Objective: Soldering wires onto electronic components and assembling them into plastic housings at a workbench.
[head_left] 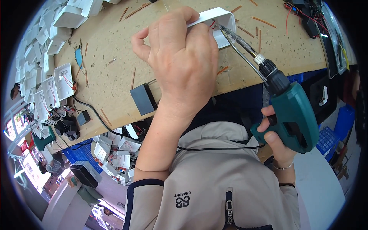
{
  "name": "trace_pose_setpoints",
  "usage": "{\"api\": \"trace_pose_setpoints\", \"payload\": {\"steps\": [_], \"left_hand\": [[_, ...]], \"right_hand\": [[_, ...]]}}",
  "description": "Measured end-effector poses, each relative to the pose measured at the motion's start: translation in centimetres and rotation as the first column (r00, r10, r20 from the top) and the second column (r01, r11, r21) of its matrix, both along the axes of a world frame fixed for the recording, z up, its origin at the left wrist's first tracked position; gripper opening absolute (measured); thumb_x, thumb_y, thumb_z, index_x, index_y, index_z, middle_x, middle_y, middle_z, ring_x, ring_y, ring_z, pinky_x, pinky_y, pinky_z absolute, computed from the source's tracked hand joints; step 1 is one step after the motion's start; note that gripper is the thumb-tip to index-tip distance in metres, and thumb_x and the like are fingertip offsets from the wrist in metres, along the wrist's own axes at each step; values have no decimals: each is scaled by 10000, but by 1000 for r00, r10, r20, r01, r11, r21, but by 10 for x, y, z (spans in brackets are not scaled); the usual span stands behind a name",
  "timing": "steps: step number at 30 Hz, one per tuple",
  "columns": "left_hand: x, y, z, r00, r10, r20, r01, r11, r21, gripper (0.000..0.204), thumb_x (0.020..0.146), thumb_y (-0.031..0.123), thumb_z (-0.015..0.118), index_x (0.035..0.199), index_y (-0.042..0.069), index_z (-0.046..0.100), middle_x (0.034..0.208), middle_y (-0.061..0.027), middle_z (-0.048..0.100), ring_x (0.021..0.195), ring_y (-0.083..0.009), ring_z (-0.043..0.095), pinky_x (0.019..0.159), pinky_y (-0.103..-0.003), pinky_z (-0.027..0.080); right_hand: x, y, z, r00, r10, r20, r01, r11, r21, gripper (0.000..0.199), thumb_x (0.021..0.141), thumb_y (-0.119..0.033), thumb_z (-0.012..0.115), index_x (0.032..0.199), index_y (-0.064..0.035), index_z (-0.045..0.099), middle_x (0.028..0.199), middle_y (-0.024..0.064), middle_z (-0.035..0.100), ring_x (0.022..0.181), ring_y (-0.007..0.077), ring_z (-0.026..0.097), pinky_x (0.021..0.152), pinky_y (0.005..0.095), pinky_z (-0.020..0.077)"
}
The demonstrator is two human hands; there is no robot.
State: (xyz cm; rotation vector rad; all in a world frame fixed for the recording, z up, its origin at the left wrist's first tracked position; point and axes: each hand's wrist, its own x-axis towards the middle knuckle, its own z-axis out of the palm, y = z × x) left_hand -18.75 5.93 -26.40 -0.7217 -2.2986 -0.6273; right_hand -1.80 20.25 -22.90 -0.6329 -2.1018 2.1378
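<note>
My left hand [182,53] is closed around a white plastic housing [216,14], an open box shape held tilted above the table. Short red wire shows inside it; the rest of the inside and my fingertips are hidden. My right hand [278,142] grips a green pistol-shaped soldering gun [295,111], with a finger at the black trigger. Its metal tip [226,32] reaches into the housing's opening, beside a thin tube running along the barrel. Whether the tip touches the wire cannot be made out. A black rectangular block [143,99] lies under my left wrist, with a wire leading toward that hand.
Thin copper-brown strips [263,22] lie scattered over the worn brown table [115,42]. White housings [63,78] pile up at the left, some with red wires. A black cable [214,148] crosses before my body. Blue crates [327,140] stand at the right.
</note>
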Motion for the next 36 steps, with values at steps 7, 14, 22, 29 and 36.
{"api": "trace_pose_setpoints", "payload": {"steps": [7, 14, 22, 29, 36], "left_hand": [[11, 6, 24, 993, 47, -107, -79, 945, -319, 46, 675, 84, 618, 711, 56, 625, 882, -13, 539, 752, -146, 485, 756, -316, 260], [11, 6, 24, 994, 54, -96, -83, 943, -323, 44, 672, 70, 615, 712, 51, 623, 880, -13, 535, 765, -157, 477, 773, -320, 266], [10, 7, 25, 994, 23, -103, -54, 948, -313, 50, 659, 54, 615, 705, 36, 614, 867, -30, 537, 809, -168, 490, 753, -307, 291], [9, 4, 25, 995, -9, -97, -19, 958, -286, 55, 653, 37, 615, 706, 26, 608, 861, -44, 536, 806, -181, 489, 730, -309, 314], [8, 2, 28, 994, -46, -97, 20, 967, -255, 62, 646, 18, 615, 706, 14, 601, 854, -60, 534, 801, -197, 488, 702, -311, 342]], "right_hand": [[-7, 2, -1, 999, 30, 12, -31, 999, 32, 523, 702, -233, 683, 1072, 68, 469, 936, 146, 564, 644, 139, 558, 579, 250, 466], [-11, 2, -3, 1000, 20, 3, -20, 998, 66, 536, 695, -241, 692, 1075, 65, 470, 913, 137, 568, 633, 133, 560, 574, 248, 469], [-15, 2, -2, 1000, 12, 9, -12, 997, 79, 522, 692, -228, 696, 1065, 62, 474, 879, 134, 562, 628, 125, 554, 557, 229, 463], [-18, 2, -1, 998, 6, 69, -11, 997, 75, 502, 682, -204, 695, 1055, 57, 482, 824, 112, 550, 621, 124, 541, 565, 233, 461], [-14, 5, 1, 998, 23, 61, -30, 994, 109, 395, 689, -156, 679, 982, 47, 509, 793, 99, 540, 615, 132, 532, 564, 243, 457]]}}
